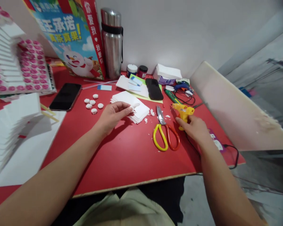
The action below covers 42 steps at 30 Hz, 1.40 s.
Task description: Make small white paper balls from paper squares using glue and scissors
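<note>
My left hand pinches a small white round piece at its fingertips, just over a stack of white square sheets on the red table. My right hand is closed around the handle of a yellow glue gun that stands on the table, its nozzle pointing left. Scissors with yellow and red handles lie between my two hands. Several white round discs lie left of the sheet stack.
A black phone lies at the left, another on a green sheet. A steel flask and a colourful box stand at the back. Sheets of pink-dotted stickers and white paper stacks fill the left. Cables lie back right.
</note>
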### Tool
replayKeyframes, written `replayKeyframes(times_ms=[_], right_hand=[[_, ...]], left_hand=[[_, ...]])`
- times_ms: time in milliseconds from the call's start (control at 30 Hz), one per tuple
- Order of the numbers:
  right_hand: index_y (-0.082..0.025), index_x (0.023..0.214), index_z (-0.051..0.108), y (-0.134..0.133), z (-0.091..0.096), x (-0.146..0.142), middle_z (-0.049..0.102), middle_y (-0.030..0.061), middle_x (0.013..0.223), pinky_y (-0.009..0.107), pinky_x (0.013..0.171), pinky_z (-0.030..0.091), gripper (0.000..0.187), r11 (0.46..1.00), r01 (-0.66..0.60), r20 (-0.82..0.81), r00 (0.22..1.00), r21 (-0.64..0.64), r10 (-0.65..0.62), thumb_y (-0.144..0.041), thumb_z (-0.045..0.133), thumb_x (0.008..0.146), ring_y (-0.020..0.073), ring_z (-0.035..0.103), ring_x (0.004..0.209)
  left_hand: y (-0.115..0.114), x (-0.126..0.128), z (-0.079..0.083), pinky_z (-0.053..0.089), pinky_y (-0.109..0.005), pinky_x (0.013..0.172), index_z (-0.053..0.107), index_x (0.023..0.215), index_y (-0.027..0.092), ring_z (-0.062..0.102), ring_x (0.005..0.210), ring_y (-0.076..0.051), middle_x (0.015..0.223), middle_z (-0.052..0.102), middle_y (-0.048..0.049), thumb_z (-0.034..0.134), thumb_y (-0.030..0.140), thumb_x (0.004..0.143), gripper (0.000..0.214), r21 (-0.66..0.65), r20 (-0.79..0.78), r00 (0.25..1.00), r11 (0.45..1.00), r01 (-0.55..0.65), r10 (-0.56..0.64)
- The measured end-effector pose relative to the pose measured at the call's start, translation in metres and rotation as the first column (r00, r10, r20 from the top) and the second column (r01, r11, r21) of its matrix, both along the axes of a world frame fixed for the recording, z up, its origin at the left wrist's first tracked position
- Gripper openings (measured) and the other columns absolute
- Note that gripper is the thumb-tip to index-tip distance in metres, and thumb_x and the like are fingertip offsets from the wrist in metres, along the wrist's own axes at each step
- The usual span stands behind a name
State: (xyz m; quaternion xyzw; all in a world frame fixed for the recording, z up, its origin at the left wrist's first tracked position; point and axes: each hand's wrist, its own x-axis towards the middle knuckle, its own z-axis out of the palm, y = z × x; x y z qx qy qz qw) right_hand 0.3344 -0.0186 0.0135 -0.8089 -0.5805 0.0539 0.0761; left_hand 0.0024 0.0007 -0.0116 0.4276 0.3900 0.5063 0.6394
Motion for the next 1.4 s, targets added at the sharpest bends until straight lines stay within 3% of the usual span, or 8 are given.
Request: replayKeyframes(times_ms=[133,267,433,533,700,833,1100,1400], right_hand=[[-0.020,0.067,0.059,0.004,-0.015,0.001,0.055,0.0007,0.060,0.030,0.052,0.034,0.024,0.960,0.192,-0.497,0.865,0.202,-0.069,-0.038,0.072,0.077,0.0158,0.049,0.056],[-0.019,0.075,0.066,-0.013,0.012,-0.035,0.070,0.0059,0.078,0.027,0.047,0.033,0.016,0.898,0.312,-0.889,0.430,0.309,0.157,-0.029,0.078,0.071,0.0108,0.048,0.054],[-0.018,0.091,0.074,-0.035,0.071,-0.099,0.070,0.0051,0.093,0.024,0.045,0.031,0.008,0.912,0.105,-0.918,0.039,0.396,0.394,-0.019,0.072,0.083,0.0067,0.044,0.054],[-0.018,0.091,0.074,-0.030,0.073,-0.124,0.068,0.0035,0.086,0.024,0.052,0.038,0.008,0.904,0.010,-0.900,-0.093,0.428,0.427,-0.018,0.069,0.085,0.0070,0.046,0.056],[-0.019,0.083,0.071,-0.011,0.025,-0.131,0.058,-0.0009,0.071,0.026,0.056,0.039,0.013,0.885,-0.076,-0.888,-0.078,0.459,0.454,-0.031,0.073,0.087,0.0089,0.046,0.058],[-0.016,0.075,0.070,-0.006,-0.003,-0.125,0.058,-0.0005,0.062,0.026,0.053,0.036,0.027,0.875,-0.177,-0.885,0.040,0.451,0.464,-0.039,0.070,0.089,0.0092,0.050,0.054],[-0.017,0.065,0.065,-0.010,-0.006,-0.133,0.056,-0.0016,0.055,0.027,0.046,0.035,0.038,0.875,-0.234,-0.896,0.036,0.424,0.444,-0.047,0.071,0.087,0.0097,0.049,0.045],[-0.018,0.057,0.061,-0.012,-0.001,-0.135,0.054,-0.0001,0.050,0.028,0.051,0.036,0.045,0.860,-0.307,-0.882,0.113,0.407,0.458,-0.048,0.066,0.090,0.0113,0.049,0.048]], left_hand=[[0.002,-0.001,-0.002,0.058,-0.030,0.077,0.073,0.089,0.013,0.074,0.079,-0.018,0.086,0.077,-0.0072,0.092,0.038,0.069,0.038,-0.009,0.020,1.000,1.000,-0.023,0.023],[0.002,-0.003,-0.001,0.060,-0.033,0.074,0.072,0.092,0.012,0.076,0.081,-0.020,0.090,0.078,-0.0092,0.093,0.038,0.069,0.040,-0.023,0.045,0.998,0.999,-0.043,0.044],[0.003,-0.005,0.000,0.061,-0.034,0.071,0.072,0.093,0.013,0.074,0.076,-0.020,0.086,0.077,-0.0074,0.092,0.033,0.070,0.036,-0.028,0.049,0.996,0.997,-0.071,0.072],[0.005,-0.006,0.000,0.060,-0.032,0.072,0.072,0.092,0.013,0.072,0.072,-0.017,0.082,0.077,-0.0060,0.091,0.031,0.069,0.035,-0.027,0.053,0.995,0.996,-0.089,0.090],[0.009,-0.007,0.002,0.059,-0.029,0.075,0.073,0.087,0.012,0.071,0.069,-0.014,0.079,0.077,-0.0055,0.092,0.028,0.066,0.033,-0.069,0.083,0.988,0.990,-0.122,0.127],[0.010,-0.007,0.004,0.058,-0.026,0.069,0.073,0.082,0.012,0.068,0.062,-0.012,0.074,0.075,-0.0048,0.093,0.027,0.061,0.032,-0.152,0.121,0.983,0.981,-0.122,0.141],[0.011,-0.011,0.005,0.060,-0.023,0.067,0.075,0.080,0.011,0.069,0.059,-0.011,0.072,0.075,-0.0050,0.093,0.023,0.061,0.030,-0.225,0.168,0.974,0.968,-0.115,0.154],[0.011,-0.009,0.006,0.060,-0.024,0.068,0.077,0.081,0.011,0.069,0.060,-0.011,0.073,0.076,-0.0038,0.095,0.023,0.060,0.030,-0.151,0.176,0.970,0.979,-0.140,0.166]])
